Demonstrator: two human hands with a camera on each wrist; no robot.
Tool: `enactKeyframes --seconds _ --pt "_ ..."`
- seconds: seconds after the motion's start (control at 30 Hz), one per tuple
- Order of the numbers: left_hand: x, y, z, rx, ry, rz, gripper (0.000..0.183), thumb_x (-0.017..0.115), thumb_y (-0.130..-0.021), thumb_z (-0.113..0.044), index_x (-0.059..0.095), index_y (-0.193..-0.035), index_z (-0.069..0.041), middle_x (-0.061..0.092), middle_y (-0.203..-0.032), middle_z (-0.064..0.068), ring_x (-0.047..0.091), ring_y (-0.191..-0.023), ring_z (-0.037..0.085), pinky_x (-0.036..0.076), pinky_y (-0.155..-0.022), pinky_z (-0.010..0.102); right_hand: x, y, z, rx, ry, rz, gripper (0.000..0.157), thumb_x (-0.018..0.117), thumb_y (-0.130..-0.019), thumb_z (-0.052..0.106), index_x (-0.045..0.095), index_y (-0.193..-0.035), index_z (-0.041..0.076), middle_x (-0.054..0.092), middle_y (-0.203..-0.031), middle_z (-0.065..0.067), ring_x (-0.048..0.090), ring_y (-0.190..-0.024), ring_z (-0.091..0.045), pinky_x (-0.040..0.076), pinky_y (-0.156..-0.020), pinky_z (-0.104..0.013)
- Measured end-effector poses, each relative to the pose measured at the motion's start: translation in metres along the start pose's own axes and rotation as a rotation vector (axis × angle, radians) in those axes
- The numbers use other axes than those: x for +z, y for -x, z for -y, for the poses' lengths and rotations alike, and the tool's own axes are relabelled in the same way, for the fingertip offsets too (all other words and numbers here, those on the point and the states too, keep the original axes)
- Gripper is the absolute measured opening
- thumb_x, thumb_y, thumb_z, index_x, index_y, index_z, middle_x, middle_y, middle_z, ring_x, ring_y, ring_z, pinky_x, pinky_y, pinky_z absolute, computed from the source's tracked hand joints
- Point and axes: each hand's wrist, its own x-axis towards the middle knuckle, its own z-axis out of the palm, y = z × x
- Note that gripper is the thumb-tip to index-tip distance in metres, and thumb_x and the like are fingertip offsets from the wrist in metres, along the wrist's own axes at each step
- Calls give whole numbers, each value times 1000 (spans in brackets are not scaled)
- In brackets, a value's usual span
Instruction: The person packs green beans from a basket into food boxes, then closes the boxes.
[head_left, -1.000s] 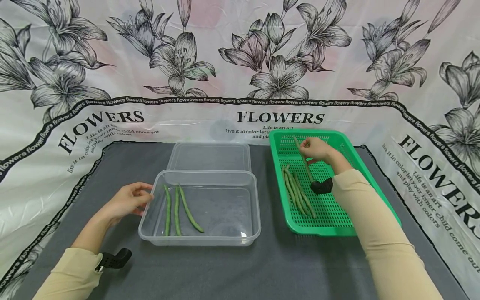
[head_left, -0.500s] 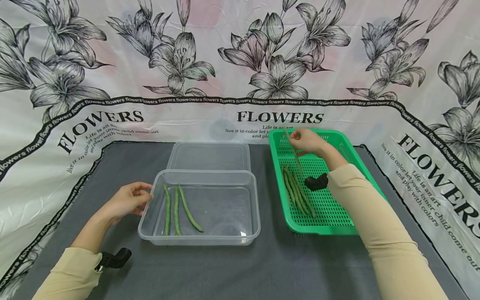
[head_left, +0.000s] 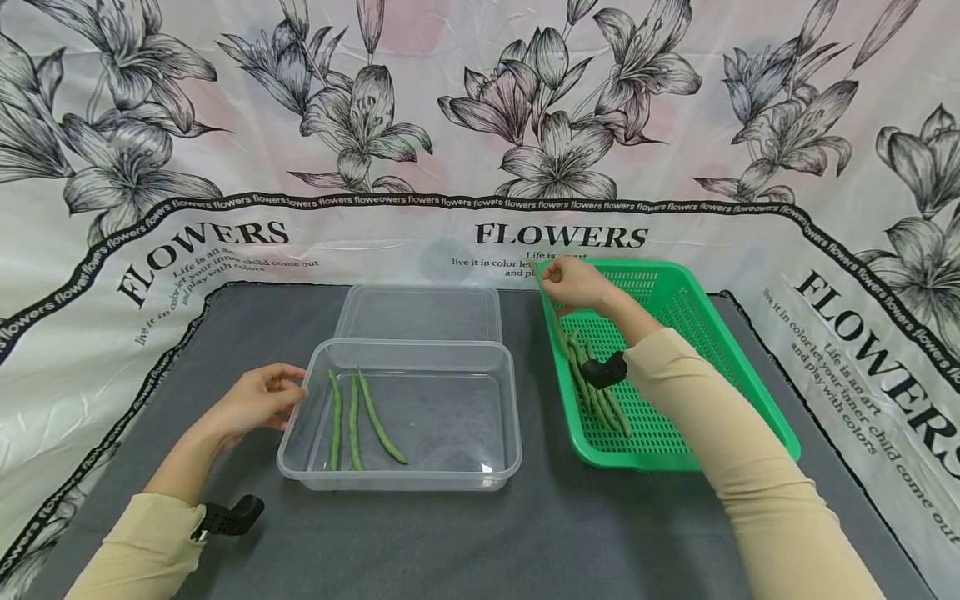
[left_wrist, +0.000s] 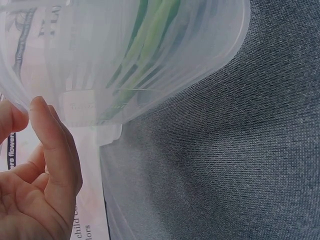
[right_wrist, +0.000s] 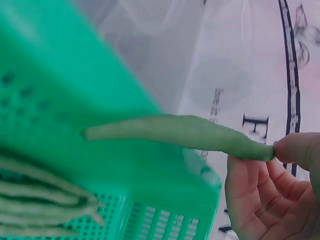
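Note:
My left hand (head_left: 258, 402) pinches the left rim of a clear plastic container (head_left: 457, 417), with thumb and fingertips on either side of the edge in the left wrist view. Three green beans (head_left: 378, 421) lie lengthwise in the container's left half. Over the back left corner of a green plastic basket (head_left: 663, 460), my right hand (head_left: 579, 283) holds another green bean (right_wrist: 175, 132) by one end between thumb and fingertips. The bean's free end points back across the basket wall. Several more green beans (right_wrist: 40, 200) lie bunched along the basket's left side, partly hidden by the wrist camera in the head view.
A clear plastic lid (head_left: 420, 312) lies flat behind the container. Grey cloth (head_left: 450, 550) covers the table, with a strip of it between container and basket. A white flower-printed sheet (head_left: 405, 242) rises behind.
My right hand has moved left across the basket with the bean, from above its middle to its back left corner. The left hand and the container have stayed in place.

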Motion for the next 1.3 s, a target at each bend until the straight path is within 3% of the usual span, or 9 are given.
enactKeyframes --seconds 0.33,0.83,1.07,1.3 --pt "-1 -1 1 -11 -12 -5 51 53 -94 -23 36 -134 2 57 -99 14 56 -83 20 54 -66 35 34 -12 30 -60 5 9 29 46 -93 14 46 -118 -2 52 -121 -21 62 -92 -31 56 -68 -32" --pt "0 2 3 -9 4 -1 53 54 -94 -23 35 -135 3 56 -101 16 56 -82 19 54 -65 34 85 -15 65 -131 -75 93 21 48 -94 12 47 -112 0 57 -113 -18 64 -89 -26 56 -66 -32" --pt "-1 1 2 -10 3 -4 53 54 -94 -24 35 -136 2 56 -98 14 55 -81 20 54 -65 34 110 -38 62 -214 -104 146 27 54 -93 24 49 -113 6 58 -109 -11 63 -84 -21 56 -64 -33" --pt "0 -1 2 0 7 -4 53 55 -93 -26 36 -134 2 56 -97 13 55 -81 19 54 -65 35 124 -12 95 -212 -71 149 22 49 -95 13 49 -113 1 57 -109 -16 63 -80 -21 56 -61 -31"
